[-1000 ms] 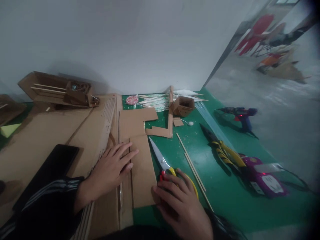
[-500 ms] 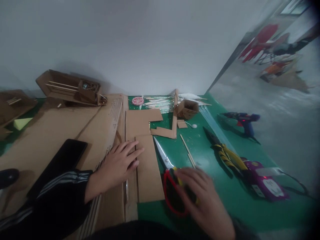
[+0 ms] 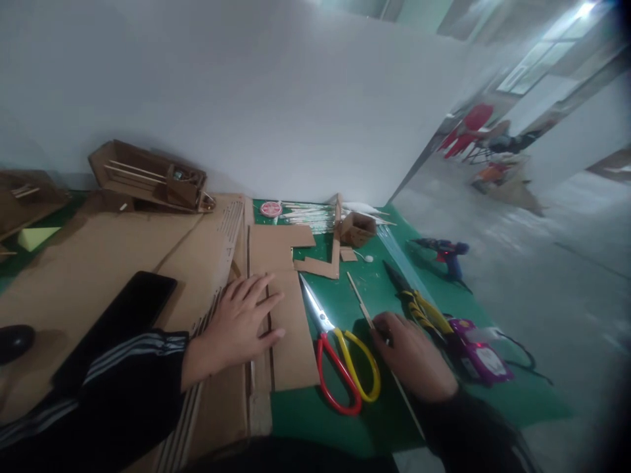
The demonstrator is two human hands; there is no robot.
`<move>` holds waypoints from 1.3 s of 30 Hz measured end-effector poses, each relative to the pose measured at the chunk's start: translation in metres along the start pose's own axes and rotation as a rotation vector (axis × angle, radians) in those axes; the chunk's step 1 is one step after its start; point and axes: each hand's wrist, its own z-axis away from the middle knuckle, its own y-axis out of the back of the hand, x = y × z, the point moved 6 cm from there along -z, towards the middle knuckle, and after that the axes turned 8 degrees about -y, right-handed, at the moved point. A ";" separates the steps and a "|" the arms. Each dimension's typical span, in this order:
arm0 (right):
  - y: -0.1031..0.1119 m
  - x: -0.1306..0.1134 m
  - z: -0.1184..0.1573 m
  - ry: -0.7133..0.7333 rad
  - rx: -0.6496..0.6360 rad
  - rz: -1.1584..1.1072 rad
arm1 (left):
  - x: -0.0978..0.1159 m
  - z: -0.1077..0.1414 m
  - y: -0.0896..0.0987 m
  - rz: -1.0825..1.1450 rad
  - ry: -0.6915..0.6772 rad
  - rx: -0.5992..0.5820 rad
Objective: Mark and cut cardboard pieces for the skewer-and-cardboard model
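Observation:
My left hand (image 3: 239, 322) lies flat with fingers spread on a cut cardboard piece (image 3: 294, 355) that has a dark slit along it. To the right, my right hand (image 3: 411, 351) has its fingers curled over a thin wooden stick (image 3: 355, 289), the thumb and index finger meeting near it. The stick runs on below the hand toward the table's front. Between the hands, scissors (image 3: 323, 323) with one red and one yellow handle rest on the green surface, blades pointing away and closed, untouched.
Pliers (image 3: 419, 305), a purple device (image 3: 480, 355) and a glue gun (image 3: 448, 253) lie at right. A small cardboard box (image 3: 358, 228) and bundled sticks (image 3: 310, 215) sit at the back. At left are a black phone (image 3: 118, 322) and a cardboard build (image 3: 148, 177).
My right hand has moved off the scissors' handles, rightward to the wooden stick. My left hand stays on the cardboard. The camera view has tilted up somewhat.

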 end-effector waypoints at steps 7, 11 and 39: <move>0.028 -0.006 -0.042 0.016 0.043 0.059 | -0.001 0.001 -0.001 0.015 0.023 0.002; 0.037 -0.020 -0.044 0.111 0.033 0.036 | -0.001 0.002 -0.001 0.016 0.023 0.025; 0.015 -0.180 -0.180 0.161 -0.152 0.014 | -0.005 0.002 -0.001 0.040 0.034 0.038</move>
